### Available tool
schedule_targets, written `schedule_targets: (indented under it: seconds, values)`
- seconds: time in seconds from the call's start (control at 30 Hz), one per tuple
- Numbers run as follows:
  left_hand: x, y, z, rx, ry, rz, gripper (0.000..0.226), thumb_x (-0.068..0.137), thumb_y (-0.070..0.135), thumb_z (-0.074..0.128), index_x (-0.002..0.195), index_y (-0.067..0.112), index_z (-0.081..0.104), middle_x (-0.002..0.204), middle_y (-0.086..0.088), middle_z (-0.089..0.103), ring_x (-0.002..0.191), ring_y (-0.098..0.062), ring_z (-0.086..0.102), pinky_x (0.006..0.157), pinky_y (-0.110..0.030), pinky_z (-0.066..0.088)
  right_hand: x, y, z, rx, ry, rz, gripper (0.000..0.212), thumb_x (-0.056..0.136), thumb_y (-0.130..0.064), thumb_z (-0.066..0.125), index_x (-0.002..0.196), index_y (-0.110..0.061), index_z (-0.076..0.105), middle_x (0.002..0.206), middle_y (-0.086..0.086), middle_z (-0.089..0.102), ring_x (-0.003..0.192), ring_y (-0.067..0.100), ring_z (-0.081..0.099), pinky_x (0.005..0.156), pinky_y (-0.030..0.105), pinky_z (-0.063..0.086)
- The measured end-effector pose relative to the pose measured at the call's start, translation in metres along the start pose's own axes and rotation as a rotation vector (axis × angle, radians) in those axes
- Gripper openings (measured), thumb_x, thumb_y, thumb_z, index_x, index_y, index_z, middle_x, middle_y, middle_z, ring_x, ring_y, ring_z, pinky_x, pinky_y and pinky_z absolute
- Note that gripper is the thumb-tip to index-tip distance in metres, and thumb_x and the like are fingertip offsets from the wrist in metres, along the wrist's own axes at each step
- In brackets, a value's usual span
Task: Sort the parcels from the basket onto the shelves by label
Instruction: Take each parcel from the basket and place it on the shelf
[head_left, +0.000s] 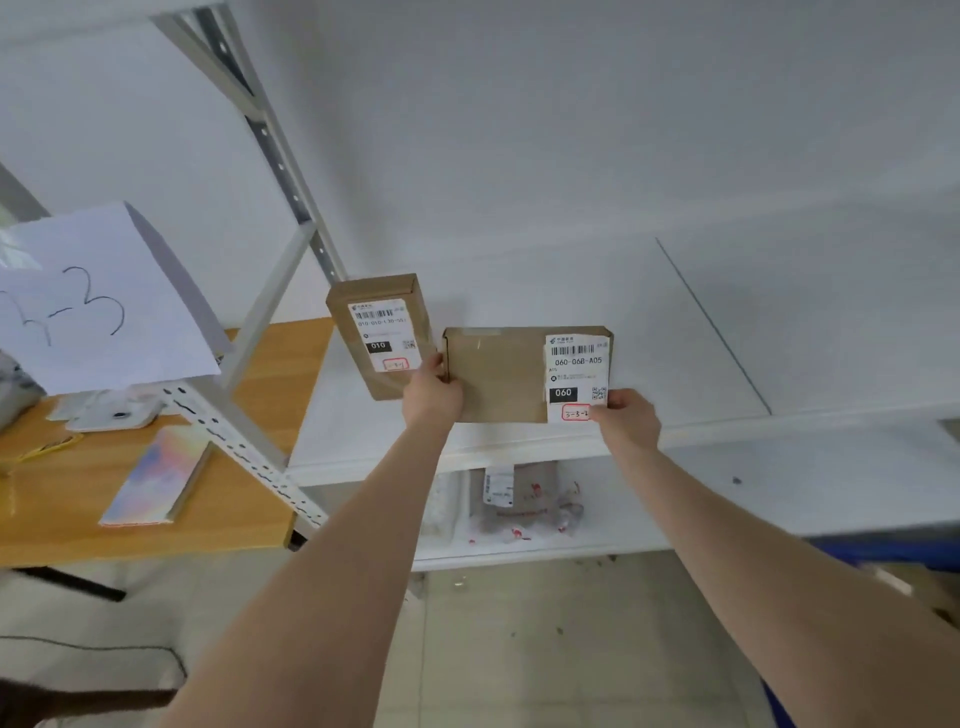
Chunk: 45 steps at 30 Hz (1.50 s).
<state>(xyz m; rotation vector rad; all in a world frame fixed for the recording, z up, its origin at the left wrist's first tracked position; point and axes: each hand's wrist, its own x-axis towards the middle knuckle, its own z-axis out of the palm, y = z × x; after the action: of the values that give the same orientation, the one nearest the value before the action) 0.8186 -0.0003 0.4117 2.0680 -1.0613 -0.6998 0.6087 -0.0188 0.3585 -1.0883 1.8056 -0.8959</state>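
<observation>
The white shelf (675, 364) lies bare from its middle to its right end, open along the front edge. At its left end a brown parcel (382, 332) stands upright, just beside the wide parcel (498, 379) held at the front edge. The steel upright (280, 171) blocks the left corner.

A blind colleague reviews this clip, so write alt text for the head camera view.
The person's left grip and right grip hold a flat cardboard box, labelled 060, by its ends at a white shelf. A smaller box labelled 010 lies on the shelf just to its left, and a handwritten paper sign is further left.
</observation>
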Motion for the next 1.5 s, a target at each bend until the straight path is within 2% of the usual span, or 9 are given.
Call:
schedule_targets:
  seconds: [0.2,0.47,0.57,0.7,0.8,0.93,1.03,1.3,1.5]
  values:
    - [-0.005,-0.019,0.017,-0.171,-0.038,-0.071,0.052,0.083,0.006,0.051,0.134,0.016,0.051,0.122,-0.007,0.062,0.106,-0.026,0.059,0.083,-0.031,0.051,-0.008,0.014,0.003,-0.017,0.019,-0.024,0.040,0.089,-0.001,0.046,0.121,-0.016,0.064,0.119,0.007,0.067,0.111,0.026,0.060,0.086,0.025,0.045]
    - [-0.011,-0.031,0.030,-0.159,-0.027,-0.090,0.036,0.087,0.006,0.053,0.123,0.009,0.051,0.116,-0.015,0.062,0.079,-0.019,0.050,0.062,-0.024,0.039,-0.015,0.023,0.004,0.010,-0.048,-0.100,0.047,0.090,0.004,0.040,0.126,-0.020,0.060,0.126,0.002,0.063,0.116,0.020,0.058,0.080,0.017,0.040]
    - [-0.015,-0.031,0.029,-0.123,-0.037,-0.082,0.035,0.088,0.008,0.051,0.122,0.009,0.048,0.113,-0.015,0.062,0.081,-0.023,0.053,0.067,-0.028,0.040,-0.018,0.023,0.006,-0.042,-0.062,-0.127,0.046,0.090,0.003,0.040,0.127,-0.019,0.056,0.127,0.000,0.062,0.108,0.014,0.056,0.072,0.010,0.039]
    - [-0.022,-0.022,0.026,0.022,-0.073,-0.035,0.039,0.092,0.012,0.047,0.128,0.004,0.037,0.119,-0.016,0.056,0.107,-0.035,0.055,0.079,-0.035,0.045,-0.023,0.023,0.010,-0.069,-0.064,-0.112,0.048,0.089,0.004,0.045,0.132,-0.018,0.049,0.132,0.003,0.058,0.119,0.024,0.053,0.089,0.028,0.044]
    - [-0.026,-0.015,0.025,0.054,-0.025,0.003,0.060,0.089,0.012,0.052,0.143,0.010,0.026,0.133,-0.015,0.044,0.115,-0.035,0.049,0.091,-0.042,0.046,-0.020,0.024,0.013,-0.086,-0.068,-0.119,0.046,0.088,0.003,0.048,0.130,-0.017,0.051,0.131,0.004,0.057,0.118,0.024,0.054,0.084,0.025,0.041]
    - [-0.029,-0.011,0.021,0.372,0.160,0.440,0.069,0.085,0.006,0.055,0.147,0.011,0.026,0.145,-0.014,0.033,0.130,-0.031,0.037,0.104,-0.040,0.037,-0.018,0.021,0.012,-0.107,-0.058,-0.133,0.046,0.087,0.002,0.051,0.130,-0.015,0.048,0.132,0.008,0.053,0.120,0.025,0.053,0.085,0.025,0.040]
    - [-0.031,0.000,0.025,0.628,0.138,0.764,0.065,0.082,0.001,0.053,0.143,0.017,0.038,0.147,-0.010,0.036,0.134,-0.029,0.035,0.112,-0.043,0.028,-0.022,0.018,0.009,-0.142,-0.033,-0.090,0.062,0.092,0.000,0.051,0.148,-0.011,0.026,0.149,0.009,0.035,0.130,0.028,0.044,0.099,0.034,0.040]
    - [-0.040,-0.004,0.040,0.871,-0.006,0.697,0.068,0.085,0.004,0.047,0.146,0.026,0.027,0.148,-0.004,0.029,0.133,-0.029,0.030,0.115,-0.048,0.019,-0.023,0.028,0.017,-0.221,-0.100,-0.221,0.060,0.085,0.000,0.052,0.140,-0.014,0.035,0.133,0.008,0.051,0.114,0.023,0.053,0.079,0.026,0.043]
    - [-0.039,-0.009,0.039,0.893,-0.013,0.719,0.070,0.088,0.005,0.046,0.149,0.028,0.020,0.154,-0.004,0.023,0.140,-0.026,0.021,0.117,-0.046,0.015,-0.041,0.033,0.028,-0.459,-0.183,-0.242,0.077,0.093,-0.011,0.048,0.153,-0.007,0.000,0.161,0.005,-0.006,0.116,0.031,0.056,0.086,0.037,0.048]
